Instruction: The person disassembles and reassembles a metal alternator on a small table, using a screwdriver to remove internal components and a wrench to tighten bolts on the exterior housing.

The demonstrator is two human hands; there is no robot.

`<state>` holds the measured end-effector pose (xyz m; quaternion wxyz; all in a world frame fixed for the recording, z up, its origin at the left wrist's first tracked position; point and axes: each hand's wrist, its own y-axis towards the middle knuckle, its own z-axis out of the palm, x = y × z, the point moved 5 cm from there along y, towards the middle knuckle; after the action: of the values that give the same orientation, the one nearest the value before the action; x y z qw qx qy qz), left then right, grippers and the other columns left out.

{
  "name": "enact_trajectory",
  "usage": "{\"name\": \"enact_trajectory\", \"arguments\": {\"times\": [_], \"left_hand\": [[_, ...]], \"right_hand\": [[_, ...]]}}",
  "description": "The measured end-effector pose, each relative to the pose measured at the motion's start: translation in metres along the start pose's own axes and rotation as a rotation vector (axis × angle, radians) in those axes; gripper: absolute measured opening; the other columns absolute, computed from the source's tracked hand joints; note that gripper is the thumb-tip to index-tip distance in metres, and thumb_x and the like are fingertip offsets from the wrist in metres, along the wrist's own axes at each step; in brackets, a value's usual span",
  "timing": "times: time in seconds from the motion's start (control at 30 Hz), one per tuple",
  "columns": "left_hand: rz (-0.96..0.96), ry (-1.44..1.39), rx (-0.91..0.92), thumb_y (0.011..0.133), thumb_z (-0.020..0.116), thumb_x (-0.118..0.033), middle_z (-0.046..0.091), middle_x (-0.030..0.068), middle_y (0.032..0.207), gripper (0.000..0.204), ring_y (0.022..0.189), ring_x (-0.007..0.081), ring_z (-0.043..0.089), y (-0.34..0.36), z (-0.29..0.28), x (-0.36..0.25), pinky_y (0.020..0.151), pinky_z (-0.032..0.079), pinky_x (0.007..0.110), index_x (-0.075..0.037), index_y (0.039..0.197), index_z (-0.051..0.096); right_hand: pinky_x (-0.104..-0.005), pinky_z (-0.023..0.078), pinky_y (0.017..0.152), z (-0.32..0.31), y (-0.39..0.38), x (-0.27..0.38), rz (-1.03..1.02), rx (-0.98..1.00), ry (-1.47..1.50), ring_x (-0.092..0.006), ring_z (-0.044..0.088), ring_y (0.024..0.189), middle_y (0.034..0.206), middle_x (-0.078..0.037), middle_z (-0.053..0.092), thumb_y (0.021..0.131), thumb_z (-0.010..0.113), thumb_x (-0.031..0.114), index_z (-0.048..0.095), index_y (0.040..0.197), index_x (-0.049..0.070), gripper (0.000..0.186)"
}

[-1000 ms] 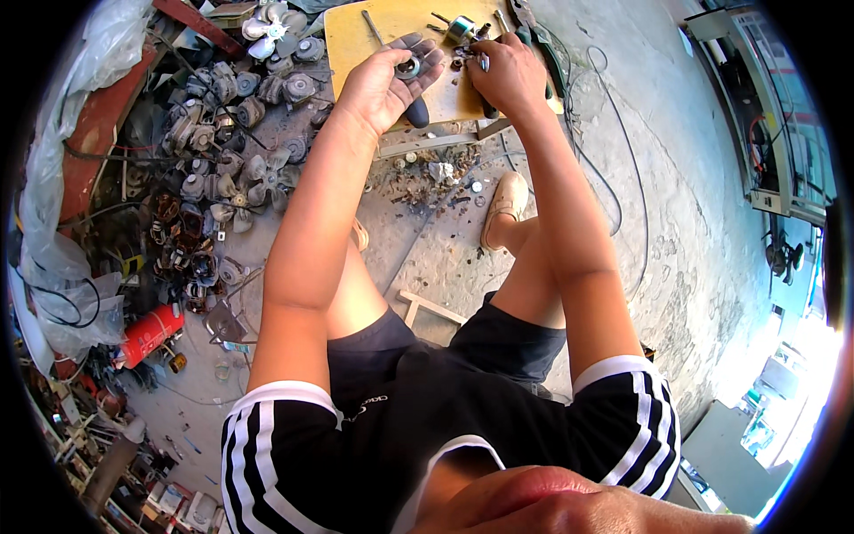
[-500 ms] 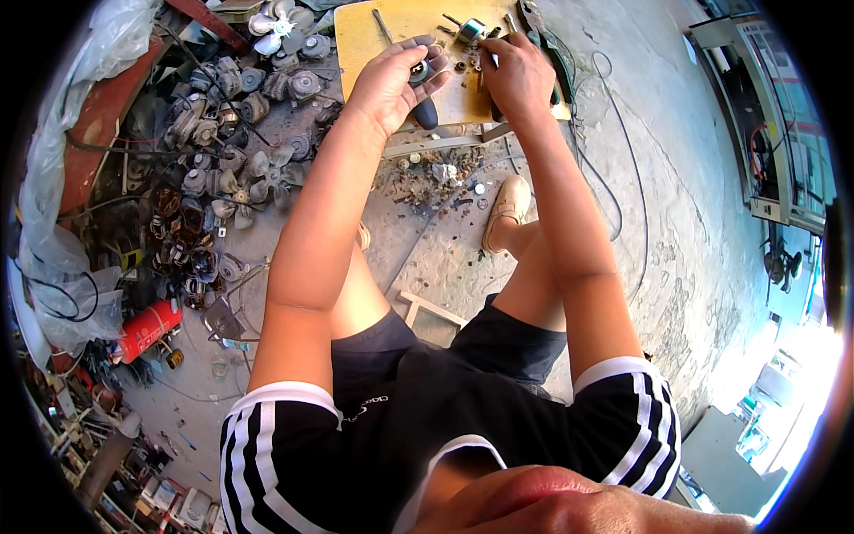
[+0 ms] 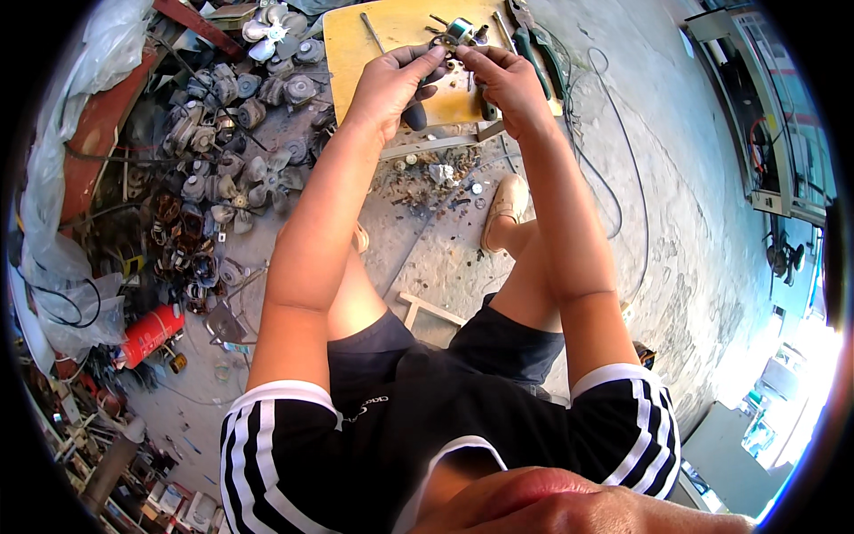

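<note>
A small metal part (image 3: 447, 43) is held up between the two hands, over a yellow tabletop (image 3: 347, 67). It is mostly covered by the fingertips, so which way it points and how its long axis runs cannot be told.

It is pinched by the left hand (image 3: 391, 89) between thumb and forefinger, with the remaining fingers loosely curled beneath. By the right hand (image 3: 514, 89), thumb and forefinger are brought close together at the part's right side; the other fingers are bent inward, and whether the part is also gripped there, or only touched, cannot be told.

Just beyond the meeting fingertips, a silver-and-green cylindrical motor (image 3: 461, 30) is seen on the tabletop, with a thin shaft pointed away and to the left. Beside the left hand, a screwdriver (image 3: 371, 30) is laid with its shaft aimed away; its dark handle is partly visible below that hand, at the near edge. Just right of the right hand, green-handled pliers (image 3: 538, 62) are set down, jaws pointed away and handles toward the person. Well left of the left hand, used motors (image 3: 205, 107) are heaped on the floor.
</note>
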<state>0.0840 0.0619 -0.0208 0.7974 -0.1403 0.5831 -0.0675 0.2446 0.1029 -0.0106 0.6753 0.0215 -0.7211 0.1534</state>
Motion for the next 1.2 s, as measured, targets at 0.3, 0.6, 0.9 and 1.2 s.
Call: {"name": "enact_trajectory", "arguments": {"times": [0.3, 0.6, 0.9, 1.2], "left_hand": [[-0.084, 0.160, 0.081, 0.085, 0.075, -0.041, 0.062, -0.0034, 0.084, 0.036, 0.074, 0.0075, 0.055, -0.013, 0.008, -0.003, 0.063, 0.048, 0.024, -0.008, 0.100, 0.068], [-0.198, 0.355, 0.305, 0.081, 0.078, -0.041, 0.061, -0.0023, 0.075, 0.035, 0.065, 0.0080, 0.055, -0.017, 0.008, -0.008, 0.065, 0.046, 0.022, -0.007, 0.085, 0.069], [-0.040, 0.493, 0.281, 0.087, 0.073, -0.038, 0.065, -0.0002, 0.088, 0.037, 0.082, 0.0089, 0.059, -0.029, 0.023, -0.005, 0.071, 0.049, 0.025, -0.003, 0.096, 0.068], [-0.079, -0.146, 0.174, 0.094, 0.062, -0.036, 0.065, 0.0047, 0.100, 0.039, 0.096, 0.0150, 0.064, -0.012, 0.011, 0.004, 0.084, 0.058, 0.028, -0.001, 0.113, 0.060]], "right_hand": [[-0.0197, 0.038, 0.064, -0.007, -0.007, 0.005, 0.026, 0.089, 0.053, -0.0039, 0.056, 0.080, 0.090, 0.004, 0.068, 0.088, 0.073, 0.031, 0.071, 0.104, 0.008, 0.028], [-0.0171, 0.038, 0.058, -0.023, -0.010, 0.013, -0.014, -0.084, 0.180, -0.0014, 0.053, 0.073, 0.081, 0.006, 0.063, 0.087, 0.075, 0.028, 0.070, 0.097, 0.010, 0.021], [-0.0179, 0.028, 0.048, -0.046, -0.007, 0.022, -0.126, -0.132, 0.021, -0.0005, 0.040, 0.055, 0.066, 0.007, 0.052, 0.087, 0.075, 0.033, 0.068, 0.085, 0.007, 0.027], [-0.0221, 0.034, 0.055, -0.012, -0.003, 0.009, -0.097, 0.027, -0.215, -0.0044, 0.044, 0.062, 0.069, 0.005, 0.057, 0.087, 0.072, 0.045, 0.068, 0.080, 0.004, 0.042]]}}
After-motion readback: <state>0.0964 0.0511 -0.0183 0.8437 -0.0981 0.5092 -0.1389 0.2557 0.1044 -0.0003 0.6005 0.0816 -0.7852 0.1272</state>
